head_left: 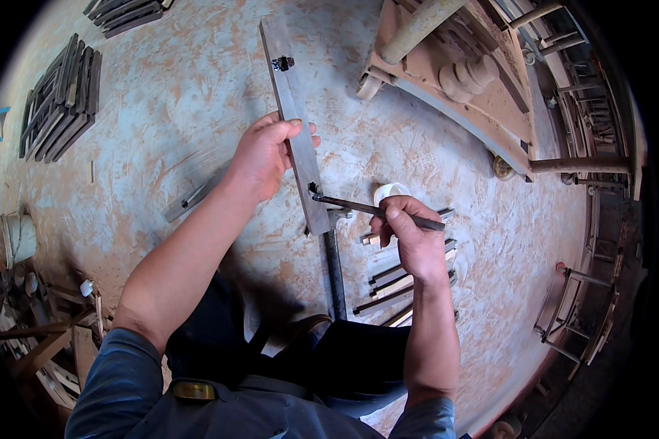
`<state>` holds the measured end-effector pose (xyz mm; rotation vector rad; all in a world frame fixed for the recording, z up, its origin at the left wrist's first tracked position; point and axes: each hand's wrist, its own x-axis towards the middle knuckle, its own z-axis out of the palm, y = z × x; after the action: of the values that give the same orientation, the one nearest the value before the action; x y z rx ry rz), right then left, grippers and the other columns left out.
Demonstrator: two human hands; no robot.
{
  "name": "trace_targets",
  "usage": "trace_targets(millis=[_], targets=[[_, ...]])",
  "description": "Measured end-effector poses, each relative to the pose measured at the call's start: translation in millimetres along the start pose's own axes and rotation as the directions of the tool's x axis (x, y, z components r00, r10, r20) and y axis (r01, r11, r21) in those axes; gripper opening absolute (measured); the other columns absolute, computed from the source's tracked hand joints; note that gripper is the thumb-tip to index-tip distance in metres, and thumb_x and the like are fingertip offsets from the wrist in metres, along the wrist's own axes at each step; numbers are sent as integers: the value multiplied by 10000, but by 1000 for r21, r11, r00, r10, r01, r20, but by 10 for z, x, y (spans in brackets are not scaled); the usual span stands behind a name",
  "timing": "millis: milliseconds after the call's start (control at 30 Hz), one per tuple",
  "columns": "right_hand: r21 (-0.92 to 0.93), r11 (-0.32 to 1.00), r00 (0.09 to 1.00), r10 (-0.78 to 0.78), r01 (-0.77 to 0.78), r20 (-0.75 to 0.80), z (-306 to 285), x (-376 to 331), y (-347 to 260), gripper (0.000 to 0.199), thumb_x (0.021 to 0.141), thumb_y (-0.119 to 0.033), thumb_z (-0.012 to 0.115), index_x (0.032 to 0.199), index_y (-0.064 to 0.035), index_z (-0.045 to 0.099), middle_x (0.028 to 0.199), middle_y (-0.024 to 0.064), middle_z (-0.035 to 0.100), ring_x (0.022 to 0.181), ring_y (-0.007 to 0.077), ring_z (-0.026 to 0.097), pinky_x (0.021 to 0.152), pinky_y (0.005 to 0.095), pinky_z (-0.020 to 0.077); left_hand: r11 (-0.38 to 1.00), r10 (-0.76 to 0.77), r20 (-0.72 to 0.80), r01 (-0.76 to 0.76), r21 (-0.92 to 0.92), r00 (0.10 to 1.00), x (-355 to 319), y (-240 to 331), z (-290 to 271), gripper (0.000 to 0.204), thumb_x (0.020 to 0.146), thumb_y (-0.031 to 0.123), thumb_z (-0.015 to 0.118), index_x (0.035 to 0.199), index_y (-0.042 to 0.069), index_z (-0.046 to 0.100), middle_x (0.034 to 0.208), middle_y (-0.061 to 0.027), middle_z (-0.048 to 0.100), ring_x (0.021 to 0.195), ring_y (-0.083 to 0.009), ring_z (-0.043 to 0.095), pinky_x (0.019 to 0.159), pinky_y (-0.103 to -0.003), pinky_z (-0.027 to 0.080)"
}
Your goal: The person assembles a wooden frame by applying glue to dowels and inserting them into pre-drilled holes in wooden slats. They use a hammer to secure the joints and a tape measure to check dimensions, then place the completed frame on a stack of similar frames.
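Note:
My left hand point(260, 157) is closed around a long greyish wooden bar point(291, 95), which tilts away from me. Two dark, wet-looking patches, like holes smeared with something black, show on its face, one near each end. Between the fingers of my right hand point(419, 241) is a thin dark stick point(351, 206). Its tip touches the bar at the nearer patch point(313, 188). Partly hidden behind my right hand stands a white cup point(390, 190). Below the bar's near end a hammer point(334, 271) points toward my lap, its head partly covered.
Several dark wooden strips point(395, 293) lie on the floor beside my right forearm. Another bar point(190, 201) lies left of my left arm. Stacked wooden frames point(62, 102) stand far left. A wheeled wooden cart point(447, 102) is at the far right, and scrap wood point(44, 351) lies near left.

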<state>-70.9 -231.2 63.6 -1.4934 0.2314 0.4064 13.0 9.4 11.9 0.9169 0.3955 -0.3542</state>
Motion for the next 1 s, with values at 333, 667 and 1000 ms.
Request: trace_targets(millis=[333,667,1000], targets=[[15,997,996,-69,70,-60,-65,-46,-44,184,929,-155,601,953,20,648,774,84,663,666,119,576,598,264,469,998,-28,9,28,-48,1000,-4,4,-28,234,884,122,528,1081,-1,507,1086,-169,629,1022,-308,641,866,-448,503],[-15,995,994,-98,97,-54,-72,-22,25,261,930,-225,629,961,33,604,750,137,651,618,163,587,547,269,482,998,-59,13,59,7,998,-14,-10,-5,260,913,160,475,1127,14,485,1110,-175,628,1014,-313,636,890,-456,516],[-25,989,979,-147,145,-143,-236,-48,-57,242,945,-192,568,956,38,640,749,102,653,632,117,561,577,261,469,995,-90,-8,90,29,996,-44,32,-24,270,903,216,603,1079,26,527,1018,-132,649,915,-272,658,817,-417,545]])
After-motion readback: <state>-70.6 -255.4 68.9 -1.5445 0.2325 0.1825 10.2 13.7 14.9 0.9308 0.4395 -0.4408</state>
